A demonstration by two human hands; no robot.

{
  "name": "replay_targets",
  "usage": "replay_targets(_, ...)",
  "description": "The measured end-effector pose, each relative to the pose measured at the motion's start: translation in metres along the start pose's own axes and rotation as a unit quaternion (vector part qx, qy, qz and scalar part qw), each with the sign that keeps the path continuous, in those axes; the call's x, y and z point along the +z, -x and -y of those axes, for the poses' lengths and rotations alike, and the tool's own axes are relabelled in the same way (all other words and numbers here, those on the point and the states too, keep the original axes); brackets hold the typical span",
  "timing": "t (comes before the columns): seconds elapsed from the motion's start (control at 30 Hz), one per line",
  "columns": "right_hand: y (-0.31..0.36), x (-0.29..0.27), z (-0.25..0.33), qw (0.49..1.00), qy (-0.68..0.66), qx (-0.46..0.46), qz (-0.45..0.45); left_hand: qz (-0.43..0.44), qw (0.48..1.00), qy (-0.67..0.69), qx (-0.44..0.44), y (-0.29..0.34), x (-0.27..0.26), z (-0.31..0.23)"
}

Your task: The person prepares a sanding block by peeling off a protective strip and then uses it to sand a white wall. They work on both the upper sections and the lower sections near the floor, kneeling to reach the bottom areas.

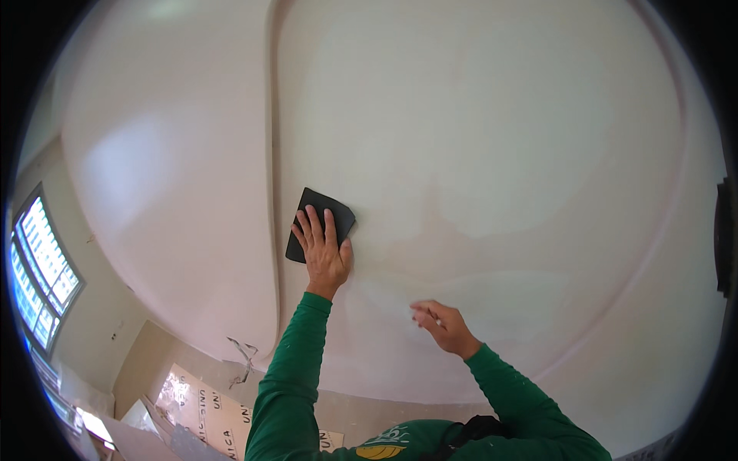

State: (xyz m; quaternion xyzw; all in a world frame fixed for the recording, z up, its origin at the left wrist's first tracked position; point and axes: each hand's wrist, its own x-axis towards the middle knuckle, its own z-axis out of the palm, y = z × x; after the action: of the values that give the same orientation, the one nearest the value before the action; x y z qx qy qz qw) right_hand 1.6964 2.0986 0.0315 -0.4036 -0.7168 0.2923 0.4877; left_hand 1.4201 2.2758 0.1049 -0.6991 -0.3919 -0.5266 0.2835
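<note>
A dark, nearly black sheet of sandpaper (338, 217) lies against a smooth, pale wall (492, 138). My left hand (323, 250) presses it there, palm down with fingers spread and stretched over the sheet. One corner of the sandpaper sticks out to the right of the fingers. Just left of it, a raised vertical edge (274, 154) runs up the wall. Lower and to the right, my right hand (446, 326) hangs apart from the sheet, its fingers loosely curled in. Nothing shows in that hand. Green sleeves cover both my forearms.
At the far left a window (44, 269) lets in daylight. Printed board or paper (201, 411) covers part of the floor at the lower left. Thin wires (243, 359) stick out near the wall's lower edge. A dark object (724, 238) sits at the right rim.
</note>
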Motion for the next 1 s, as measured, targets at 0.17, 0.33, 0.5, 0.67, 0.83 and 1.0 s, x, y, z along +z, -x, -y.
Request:
replay_targets(0.17, 0.067, 0.014, -0.071, 0.982, -0.051, 0.179, 0.02, -0.059, 0.998, 0.02, 0.021, -0.124, -0.01, -0.015)
replay_targets(0.33, 0.054, 0.034, -0.077, 0.979, -0.053, 0.194, 0.027, -0.182, 0.973, -0.03, 0.137, -0.346, -0.049, -0.035)
replay_targets(0.5, 0.073, 0.01, -0.108, 0.968, -0.05, 0.245, 0.004, -0.092, 0.996, 0.011, -0.005, -0.141, 0.028, 0.001)
replay_targets(0.67, 0.126, 0.003, -0.153, 0.945, -0.1, 0.31, -0.001, -0.004, 0.999, -0.048, -0.004, 0.016, 0.04, 0.069)
replay_targets(0.83, 0.106, 0.0, -0.155, 0.95, -0.096, 0.295, 0.027, -0.15, 0.972, -0.01, 0.18, -0.322, 0.013, 0.015)
replay_targets(1.0, 0.082, 0.006, -0.162, 0.957, -0.093, 0.269, 0.06, -0.144, 0.979, 0.009, 0.145, -0.281, 0.038, 0.006)
